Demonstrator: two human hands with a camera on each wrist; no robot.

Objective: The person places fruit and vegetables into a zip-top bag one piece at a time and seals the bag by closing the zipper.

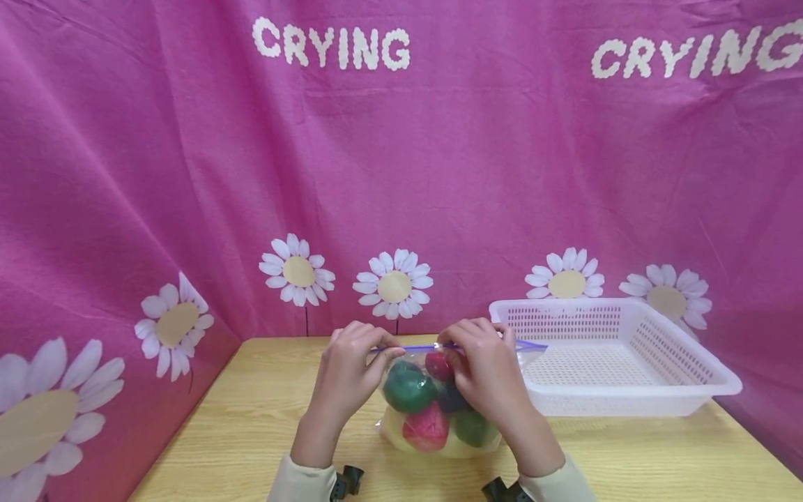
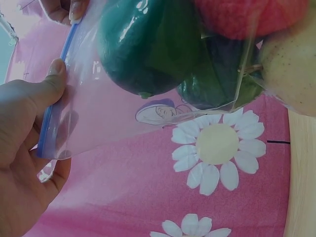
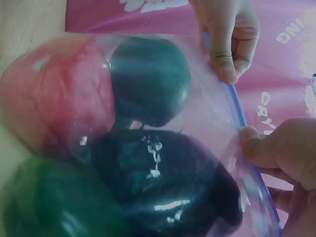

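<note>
A clear zip bag [image 1: 452, 446] stands on the table, with a blue-purple zip strip [image 1: 419, 347] along its top. Through the plastic show a dark green round fruit or vegetable [image 1: 409, 388], a pink-red one [image 1: 426, 427], another red one [image 1: 438, 365] and further dark ones. In the left wrist view a pale yellow one [image 2: 291, 64] also presses against the plastic. My left hand [image 1: 351, 362] pinches the strip near its left end between thumb and fingers. Toward the right part of the strip, my right hand [image 1: 486, 366] pinches it the same way.
A white perforated plastic basket [image 1: 627, 401] stands on the table behind and to the right of the bag. The light wood table [image 1: 251, 418] meets a pink curtain [image 1: 439, 174] with daisies at the back and left.
</note>
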